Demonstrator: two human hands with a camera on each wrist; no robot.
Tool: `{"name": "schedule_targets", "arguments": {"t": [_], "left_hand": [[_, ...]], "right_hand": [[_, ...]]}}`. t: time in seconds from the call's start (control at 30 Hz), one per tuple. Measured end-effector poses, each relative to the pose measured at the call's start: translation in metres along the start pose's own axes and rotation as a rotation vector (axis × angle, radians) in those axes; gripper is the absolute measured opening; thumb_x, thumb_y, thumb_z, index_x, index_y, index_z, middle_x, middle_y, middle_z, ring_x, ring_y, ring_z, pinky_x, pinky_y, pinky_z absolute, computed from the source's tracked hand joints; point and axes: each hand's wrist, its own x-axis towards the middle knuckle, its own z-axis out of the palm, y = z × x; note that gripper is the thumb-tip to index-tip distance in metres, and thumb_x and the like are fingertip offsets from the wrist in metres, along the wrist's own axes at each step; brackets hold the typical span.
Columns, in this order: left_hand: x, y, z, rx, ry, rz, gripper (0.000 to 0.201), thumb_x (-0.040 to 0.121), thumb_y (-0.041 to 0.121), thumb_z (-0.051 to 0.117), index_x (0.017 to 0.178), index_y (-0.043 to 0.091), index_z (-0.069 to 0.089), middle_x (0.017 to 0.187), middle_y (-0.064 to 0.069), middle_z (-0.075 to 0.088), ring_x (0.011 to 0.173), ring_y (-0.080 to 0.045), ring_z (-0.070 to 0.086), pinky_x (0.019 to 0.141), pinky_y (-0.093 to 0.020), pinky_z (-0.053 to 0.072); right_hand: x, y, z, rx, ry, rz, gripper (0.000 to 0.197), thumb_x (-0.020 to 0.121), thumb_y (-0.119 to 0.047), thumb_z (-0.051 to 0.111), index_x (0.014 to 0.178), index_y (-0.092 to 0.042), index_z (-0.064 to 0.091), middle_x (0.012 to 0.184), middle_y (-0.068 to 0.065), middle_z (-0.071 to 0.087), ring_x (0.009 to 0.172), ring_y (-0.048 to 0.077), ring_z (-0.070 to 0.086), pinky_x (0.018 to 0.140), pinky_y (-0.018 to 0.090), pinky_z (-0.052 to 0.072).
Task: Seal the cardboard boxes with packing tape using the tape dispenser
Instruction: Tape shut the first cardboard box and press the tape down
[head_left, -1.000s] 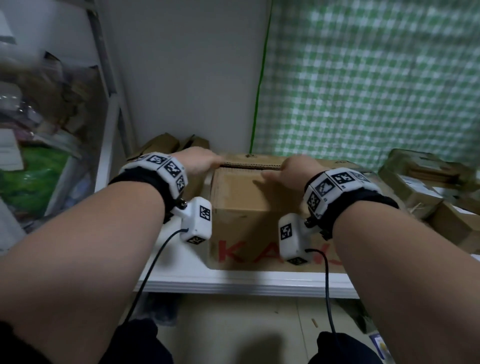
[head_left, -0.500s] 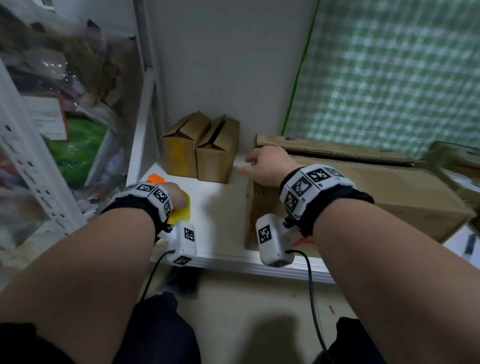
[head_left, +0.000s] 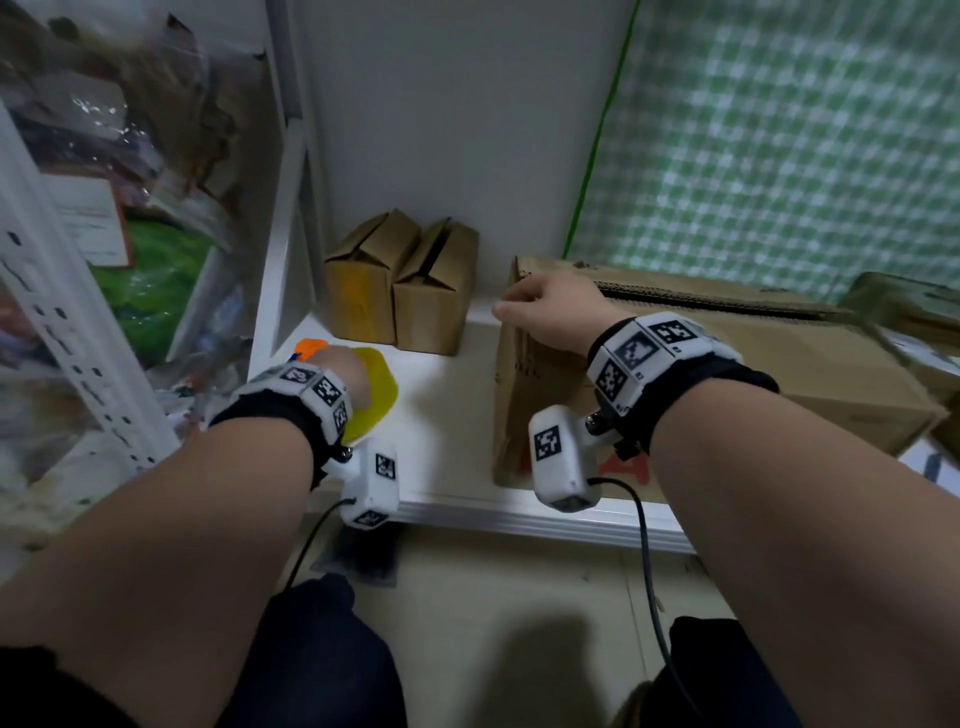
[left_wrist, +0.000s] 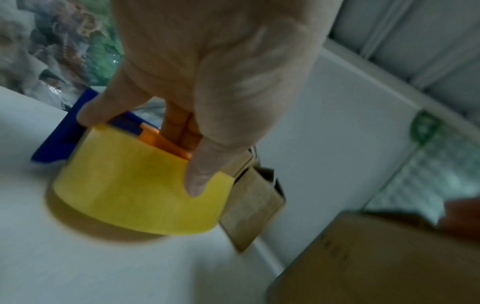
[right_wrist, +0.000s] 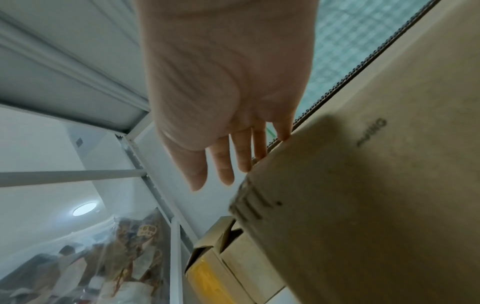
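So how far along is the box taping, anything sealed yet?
Nothing looks sealed yet. The big box has its top seam open and untaped, flaps down under the right hand. In hand: the left hand has its grip on the tape dispenser, which sits on the shelf. Left: taping that seam, then the two small open boxes.

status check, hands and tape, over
Left hand grips tape dispenser on white shelf. Right hand open, fingers on large cardboard box corner. Nothing blocking.

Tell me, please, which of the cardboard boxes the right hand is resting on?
The large box, touched by the right hand; the two small boxes stand apart, untouched.
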Motion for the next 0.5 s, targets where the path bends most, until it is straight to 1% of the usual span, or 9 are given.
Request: {"name": "schedule_targets", "arguments": {"t": [0.03, 0.07, 0.1, 0.17, 0.2, 0.27, 0.33, 0.4, 0.5], "left_hand": [[0.004, 0.001, -0.007, 0.056, -0.018, 0.035, 0.021, 0.091, 0.027, 0.057, 0.073, 0.024, 0.046, 0.074, 0.003, 0.046, 0.087, -0.023, 0.053, 0.07, -0.022, 0.042], [-0.004, 0.003, -0.016, -0.06, -0.018, 0.054, 0.03, 0.089, 0.025, 0.06, 0.067, 0.021, 0.041, 0.069, 0.003, 0.042, 0.079, -0.021, 0.05, 0.063, -0.02, 0.04], [-0.012, 0.008, -0.024, -0.228, -0.042, 0.072, 0.027, 0.088, 0.024, 0.063, 0.069, 0.016, 0.046, 0.07, 0.0, 0.047, 0.073, -0.021, 0.051, 0.062, -0.021, 0.044], [-0.024, 0.019, -0.04, -0.663, -0.186, 0.04, 0.018, 0.087, 0.018, 0.066, 0.091, 0.002, 0.059, 0.082, -0.012, 0.061, 0.075, -0.025, 0.06, 0.071, -0.036, 0.056], [-0.036, 0.027, -0.046, -0.84, -0.242, 0.061, 0.015, 0.089, 0.014, 0.062, 0.099, 0.002, 0.059, 0.087, -0.014, 0.063, 0.079, -0.026, 0.062, 0.066, -0.041, 0.058], [-0.057, 0.049, -0.059, -1.013, -0.257, 0.182, 0.006, 0.093, 0.008, 0.054, 0.097, 0.009, 0.058, 0.089, -0.01, 0.063, 0.081, -0.021, 0.061, 0.052, -0.041, 0.057], [-0.075, 0.074, -0.071, -1.086, -0.241, 0.345, 0.01, 0.095, 0.007, 0.05, 0.095, 0.014, 0.057, 0.092, -0.005, 0.062, 0.088, -0.019, 0.059, 0.062, -0.049, 0.055], [-0.09, 0.096, -0.085, -1.134, -0.257, 0.462, 0.012, 0.094, 0.008, 0.05, 0.098, 0.015, 0.058, 0.095, -0.004, 0.063, 0.096, -0.02, 0.058, 0.075, -0.055, 0.05], [-0.11, 0.126, -0.099, -1.154, -0.32, 0.609, 0.017, 0.093, 0.009, 0.052, 0.107, 0.014, 0.059, 0.101, -0.005, 0.065, 0.103, -0.021, 0.06, 0.078, -0.056, 0.053]], "right_hand": [[0.0, 0.001, -0.003, 0.036, 0.017, 0.0, 0.037, 0.092, -0.041, 0.055, 0.12, -0.02, 0.065, 0.119, 0.001, 0.064, 0.111, 0.018, 0.057, 0.087, 0.026, 0.043], [0.0, 0.002, -0.006, 0.075, 0.041, 0.007, 0.036, 0.092, -0.042, 0.056, 0.119, -0.02, 0.066, 0.116, 0.0, 0.065, 0.109, 0.018, 0.058, 0.086, 0.025, 0.043], [0.0, 0.004, -0.009, 0.124, 0.072, 0.017, 0.035, 0.091, -0.041, 0.056, 0.117, -0.02, 0.067, 0.111, 0.0, 0.065, 0.106, 0.017, 0.058, 0.085, 0.025, 0.044], [0.0, 0.009, -0.013, 0.265, 0.15, 0.051, 0.032, 0.091, -0.04, 0.058, 0.113, -0.019, 0.068, 0.1, -0.003, 0.064, 0.097, 0.015, 0.058, 0.084, 0.026, 0.045], [0.0, 0.011, -0.016, 0.351, 0.188, 0.076, 0.03, 0.09, -0.038, 0.059, 0.112, -0.018, 0.068, 0.094, -0.005, 0.064, 0.094, 0.015, 0.059, 0.086, 0.028, 0.048], [0.0, 0.016, -0.021, 0.513, 0.245, 0.13, 0.029, 0.09, -0.036, 0.06, 0.109, -0.015, 0.067, 0.091, -0.003, 0.064, 0.094, 0.019, 0.062, 0.091, 0.034, 0.051], [-0.002, 0.02, -0.03, 0.634, 0.264, 0.18, 0.024, 0.091, -0.034, 0.057, 0.1, -0.014, 0.065, 0.098, 0.005, 0.066, 0.093, 0.023, 0.064, 0.091, 0.041, 0.053], [-0.008, 0.023, -0.04, 0.743, 0.267, 0.231, 0.023, 0.095, -0.033, 0.052, 0.098, -0.012, 0.061, 0.1, 0.009, 0.063, 0.087, 0.023, 0.062, 0.087, 0.04, 0.055], [-0.019, 0.034, -0.058, 0.909, 0.224, 0.3, 0.042, 0.099, -0.038, 0.044, 0.122, -0.004, 0.053, 0.108, 0.011, 0.058, 0.087, 0.023, 0.057, 0.075, 0.033, 0.054]]}}
